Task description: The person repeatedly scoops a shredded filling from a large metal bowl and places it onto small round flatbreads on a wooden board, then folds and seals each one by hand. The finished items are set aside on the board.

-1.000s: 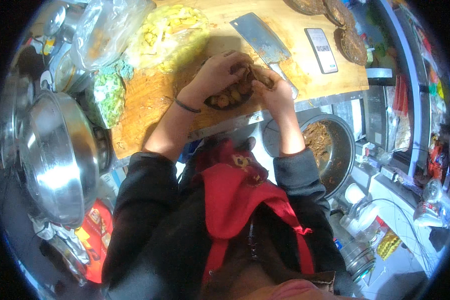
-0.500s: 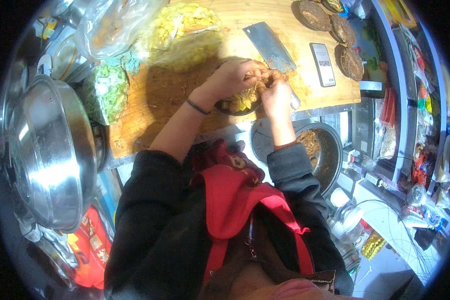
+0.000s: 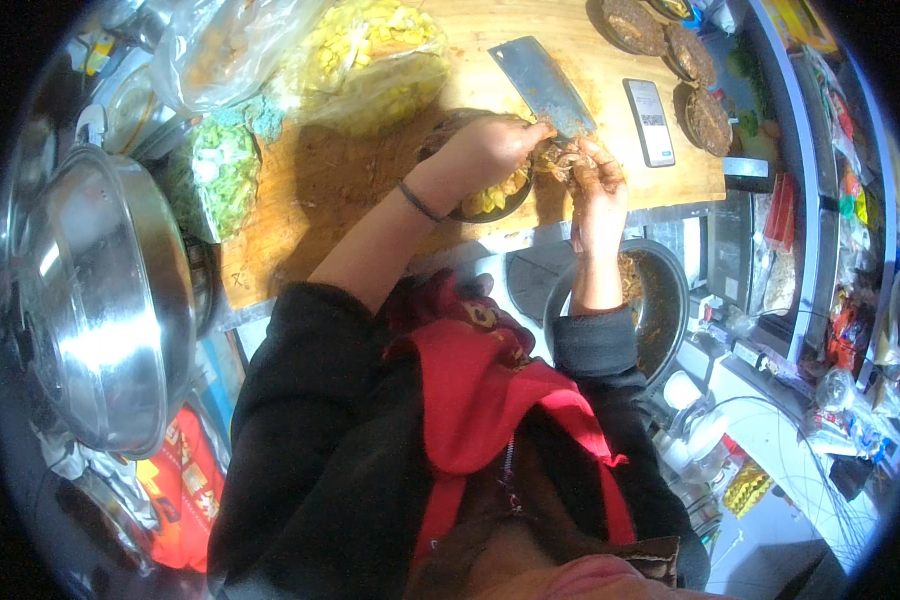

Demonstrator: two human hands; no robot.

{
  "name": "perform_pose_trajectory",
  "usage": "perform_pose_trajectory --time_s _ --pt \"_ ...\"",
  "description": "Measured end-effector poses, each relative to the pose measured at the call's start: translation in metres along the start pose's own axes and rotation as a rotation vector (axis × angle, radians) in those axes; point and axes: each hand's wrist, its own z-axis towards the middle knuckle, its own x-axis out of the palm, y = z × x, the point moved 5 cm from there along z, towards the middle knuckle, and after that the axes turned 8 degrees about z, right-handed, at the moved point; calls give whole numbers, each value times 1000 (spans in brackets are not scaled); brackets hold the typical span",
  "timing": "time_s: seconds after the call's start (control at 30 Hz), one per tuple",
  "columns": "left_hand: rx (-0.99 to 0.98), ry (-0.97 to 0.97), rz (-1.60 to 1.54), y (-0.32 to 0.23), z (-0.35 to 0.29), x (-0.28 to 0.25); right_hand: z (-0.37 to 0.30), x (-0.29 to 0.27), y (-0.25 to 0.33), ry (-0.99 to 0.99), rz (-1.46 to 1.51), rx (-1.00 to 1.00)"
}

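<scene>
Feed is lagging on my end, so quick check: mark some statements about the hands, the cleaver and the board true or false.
1. The cleaver lies flat on the wooden board. True.
2. The left hand grips the cleaver's handle. False: it reaches over a dark dish of yellow food.
3. The right hand is soiled with brown food. True.
4. A phone lies on the board right of the cleaver. True.
5. The big metal bowl sits on the board. False: it is off the board, at the person's left.
</scene>
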Motion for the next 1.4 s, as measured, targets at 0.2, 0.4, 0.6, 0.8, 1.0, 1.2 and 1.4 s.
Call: perform_pose_trajectory --time_s 0.2,0.4,0.6,0.8,1.0,1.2,1.4 --pt "-21 43 -25 0 5 7 -6 -10 -11 -32 277 154" --pt "-10 -16 46 -13 4 -13 -7 -20 -19 -39 253 139" --pt "29 -115 -118 -49 5 -7 -12 -25 -14 -9 287 170" --pt "-160 -111 -292 -34 7 -15 -10 -30 -7 2 148 159" --pt "-522 -202 -534 -4 -8 -39 -8 -8 -18 232 -512 81" --pt "-619 -200 -931 6 -16 -34 -14 14 -2 234 -114 23" --pt "-369 -13 -676 -20 -3 -24 -20 21 1 105 171 128"
